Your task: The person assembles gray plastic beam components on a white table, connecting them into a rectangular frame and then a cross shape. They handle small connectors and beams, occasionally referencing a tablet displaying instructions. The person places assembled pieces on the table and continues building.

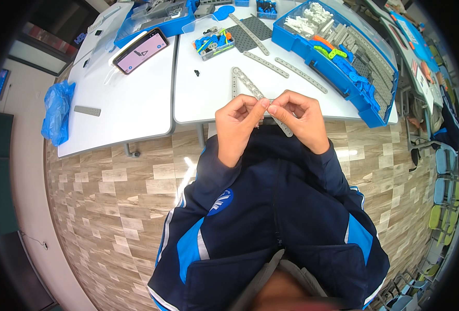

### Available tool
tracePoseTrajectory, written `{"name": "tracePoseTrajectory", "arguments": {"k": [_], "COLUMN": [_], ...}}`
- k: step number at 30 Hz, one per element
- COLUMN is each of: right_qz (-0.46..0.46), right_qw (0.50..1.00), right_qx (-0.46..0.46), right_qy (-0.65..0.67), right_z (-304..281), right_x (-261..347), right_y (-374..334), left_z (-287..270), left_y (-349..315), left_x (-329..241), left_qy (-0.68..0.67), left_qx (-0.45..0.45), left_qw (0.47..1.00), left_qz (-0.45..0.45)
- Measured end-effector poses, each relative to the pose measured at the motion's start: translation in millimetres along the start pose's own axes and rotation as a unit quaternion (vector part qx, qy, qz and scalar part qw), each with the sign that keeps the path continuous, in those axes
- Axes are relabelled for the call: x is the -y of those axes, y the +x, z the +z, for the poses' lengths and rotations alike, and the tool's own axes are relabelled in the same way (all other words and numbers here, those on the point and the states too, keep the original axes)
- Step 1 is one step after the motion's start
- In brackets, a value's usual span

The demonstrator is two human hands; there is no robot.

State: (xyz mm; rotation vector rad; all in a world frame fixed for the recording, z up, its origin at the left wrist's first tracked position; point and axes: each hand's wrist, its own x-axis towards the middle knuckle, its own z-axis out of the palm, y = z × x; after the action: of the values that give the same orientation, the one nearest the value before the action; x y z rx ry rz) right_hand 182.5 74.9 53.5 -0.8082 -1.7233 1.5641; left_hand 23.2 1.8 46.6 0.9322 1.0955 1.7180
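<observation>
Close in front of my body, at the table's near edge, I hold a joined piece of grey perforated building beams point(246, 81). Two beams meet at a corner at its far end, and one long beam runs back between my hands and out below them. My left hand point(239, 120) is closed, thumb and index finger pinching the long beam. Beside it, my right hand point(303, 118) is also closed, its thumb and fingertips pressed to the same spot. Any small part between the fingertips is hidden.
Loose grey beams point(301, 75) lie beyond my hands. A blue case point(366, 111) of parts stands right, a clear box point(214, 54) of small pieces farther back. A propped phone point(141, 51), a short grey beam point(87, 110) and a blue plastic bag point(58, 111) are left.
</observation>
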Motion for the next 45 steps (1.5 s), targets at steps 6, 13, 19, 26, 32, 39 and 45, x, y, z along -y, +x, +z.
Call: {"name": "tracePoseTrajectory", "arguments": {"k": [6, 13, 19, 26, 32, 39, 45], "right_qz": [-0.002, -0.002, -0.024, -0.055, -0.058, -0.051, -0.078], "right_qw": [1.000, 0.999, 1.000, 0.993, 0.993, 0.998, 0.996], "right_qx": [0.001, 0.010, 0.011, -0.025, -0.014, -0.023, -0.046], "right_qy": [-0.007, 0.032, 0.005, 0.102, 0.099, 0.007, -0.003], "right_z": [-1.4, -1.4, -1.3, 5.1, 5.0, 2.2, 10.9], "right_x": [-1.7, -1.6, 2.1, 3.8, -1.9, -8.2, -13.5], "right_y": [0.1, -0.4, 1.7, 6.1, 5.7, 4.5, 5.2], "left_z": [-0.4, 0.4, -0.2, 3.3, -0.6, -6.9, -7.8], "left_y": [-0.3, -0.8, -1.1, -4.7, -2.7, 2.9, 5.8], "left_x": [0.6, -0.6, -1.4, 2.5, 5.2, -0.1, 1.5], "left_qy": [0.005, -0.005, 0.015, 0.033, 0.089, 0.024, 0.032], "left_qx": [-0.002, -0.002, -0.009, 0.042, 0.093, 0.027, 0.007], "left_qw": [1.000, 1.000, 1.000, 0.998, 0.991, 0.999, 0.999], "left_qz": [-0.011, -0.019, -0.007, -0.045, -0.041, 0.008, 0.017]}}
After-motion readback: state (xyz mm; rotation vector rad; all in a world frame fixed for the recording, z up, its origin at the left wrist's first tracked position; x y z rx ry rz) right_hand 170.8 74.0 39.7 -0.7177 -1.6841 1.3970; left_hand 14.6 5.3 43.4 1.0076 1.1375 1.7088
